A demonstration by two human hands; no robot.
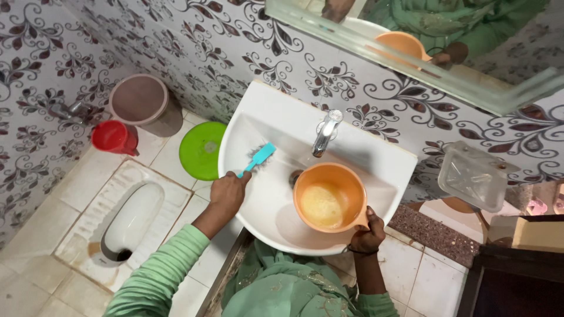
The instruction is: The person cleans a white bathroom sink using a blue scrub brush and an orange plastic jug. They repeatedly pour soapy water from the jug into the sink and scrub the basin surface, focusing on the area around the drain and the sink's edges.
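— Two hands over the white sink (pixel 258 105), both busy. Your left hand (pixel 228 191) is closed around the handle of the turquoise brush (pixel 258 157); the grip is clamped tight, and your fingers hide the end of the handle.

— And the bristles?

— They rest against the inner wall of the basin, left of the metal tap (pixel 326 131). They look blurred, so you can't tell how hard they press.

— What about your right hand (pixel 369 236)?

— It is closed on the handle of the orange mug (pixel 329 196), at the near rim of the sink. The mug sits tilted in the basin, with yellowish foamy liquid inside. It covers most of the drain (pixel 295 176); only a dark edge shows beside it.

— Anything cut off?

— The mirror (pixel 411 47) runs out of the top edge and shows only the mug and a hand in reflection. The clear soap dish (pixel 473 176) on the wall is hard to read. On the floor to your left stand a red mug (pixel 114 137), a brownish bucket (pixel 144 103) and a green lid (pixel 202 149); the sink rim hides part of the lid.
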